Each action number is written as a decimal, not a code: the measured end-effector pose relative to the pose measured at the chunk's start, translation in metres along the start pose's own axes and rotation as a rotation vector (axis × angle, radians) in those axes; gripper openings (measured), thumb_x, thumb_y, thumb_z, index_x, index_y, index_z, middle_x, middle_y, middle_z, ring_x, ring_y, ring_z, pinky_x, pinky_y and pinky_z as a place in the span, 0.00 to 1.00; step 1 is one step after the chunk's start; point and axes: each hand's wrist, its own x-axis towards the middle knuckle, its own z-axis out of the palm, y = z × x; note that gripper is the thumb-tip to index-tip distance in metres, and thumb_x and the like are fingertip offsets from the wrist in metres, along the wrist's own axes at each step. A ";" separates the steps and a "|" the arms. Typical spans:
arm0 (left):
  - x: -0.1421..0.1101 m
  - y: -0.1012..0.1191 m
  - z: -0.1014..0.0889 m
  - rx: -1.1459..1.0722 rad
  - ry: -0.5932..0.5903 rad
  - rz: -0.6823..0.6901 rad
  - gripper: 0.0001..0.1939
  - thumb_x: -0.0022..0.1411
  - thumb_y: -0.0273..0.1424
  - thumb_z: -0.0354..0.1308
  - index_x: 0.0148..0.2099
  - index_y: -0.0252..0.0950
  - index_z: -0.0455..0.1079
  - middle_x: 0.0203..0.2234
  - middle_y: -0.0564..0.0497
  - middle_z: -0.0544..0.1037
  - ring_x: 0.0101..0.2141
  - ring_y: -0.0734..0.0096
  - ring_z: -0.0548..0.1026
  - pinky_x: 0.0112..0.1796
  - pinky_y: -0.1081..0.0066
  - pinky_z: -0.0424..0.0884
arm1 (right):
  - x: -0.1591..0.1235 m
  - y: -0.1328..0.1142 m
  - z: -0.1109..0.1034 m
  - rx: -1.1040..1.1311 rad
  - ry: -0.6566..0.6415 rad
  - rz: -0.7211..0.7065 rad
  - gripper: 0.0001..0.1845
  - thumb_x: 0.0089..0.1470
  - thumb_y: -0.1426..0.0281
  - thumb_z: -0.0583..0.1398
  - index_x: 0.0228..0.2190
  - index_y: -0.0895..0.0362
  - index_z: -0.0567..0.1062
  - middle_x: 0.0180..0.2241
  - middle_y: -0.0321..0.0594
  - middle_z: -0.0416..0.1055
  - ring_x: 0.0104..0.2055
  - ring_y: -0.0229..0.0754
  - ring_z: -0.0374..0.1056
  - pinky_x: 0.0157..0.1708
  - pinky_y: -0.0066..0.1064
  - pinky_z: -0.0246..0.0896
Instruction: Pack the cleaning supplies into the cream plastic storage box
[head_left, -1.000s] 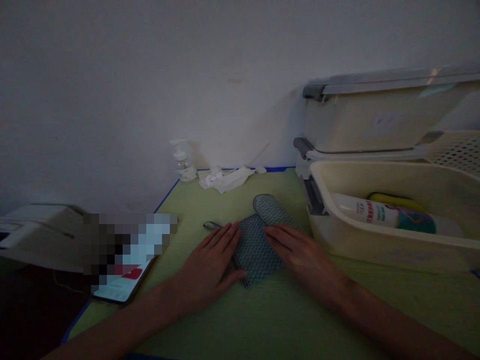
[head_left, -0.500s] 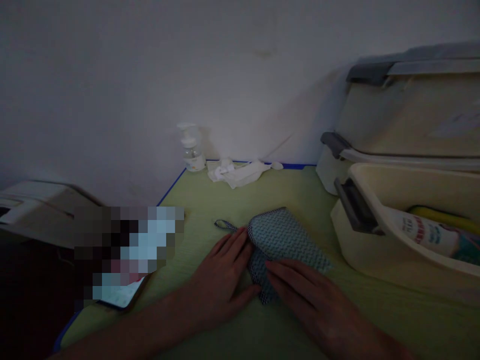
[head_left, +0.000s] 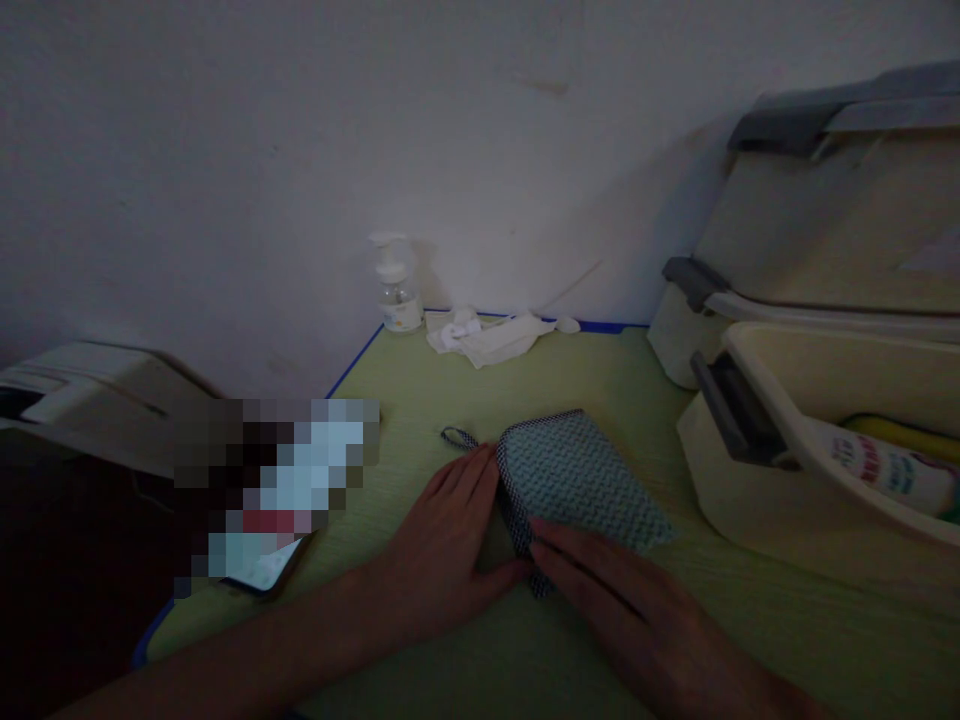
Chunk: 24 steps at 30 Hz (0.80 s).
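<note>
A blue-green woven cleaning cloth (head_left: 577,470) with a black-and-white checked border lies folded on the green tabletop (head_left: 375,390). Its small checked hanging loop (head_left: 459,437) sticks out at the upper left. My left hand (head_left: 454,525) rests flat along the cloth's left edge, fingertips touching the border and the thumb stretched toward the near corner. Across the near side of the cloth lies my right hand (head_left: 622,590), its fingers extended and close together at the border. The right thumb is hidden beneath the hand.
A phone (head_left: 277,560), partly pixelated, lies at the left. At the back stand a clear pump bottle (head_left: 399,300) and crumpled white tissue (head_left: 502,340). To the right, an open cream bin (head_left: 727,510) holds a white package (head_left: 885,470); lidded bins (head_left: 832,220) are behind it.
The cloth's upper layer now lies flatter and covers more of the layer below. My hands stay on its left and near edges. The view has shifted slightly left.
</note>
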 end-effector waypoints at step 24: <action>0.001 0.000 0.001 -0.069 0.018 -0.065 0.55 0.43 0.44 0.68 0.63 0.31 0.39 0.57 0.31 0.60 0.57 0.43 0.60 0.54 0.45 0.61 | 0.012 -0.008 0.001 0.180 0.027 0.130 0.21 0.64 0.74 0.43 0.38 0.61 0.75 0.34 0.41 0.78 0.33 0.36 0.74 0.35 0.22 0.71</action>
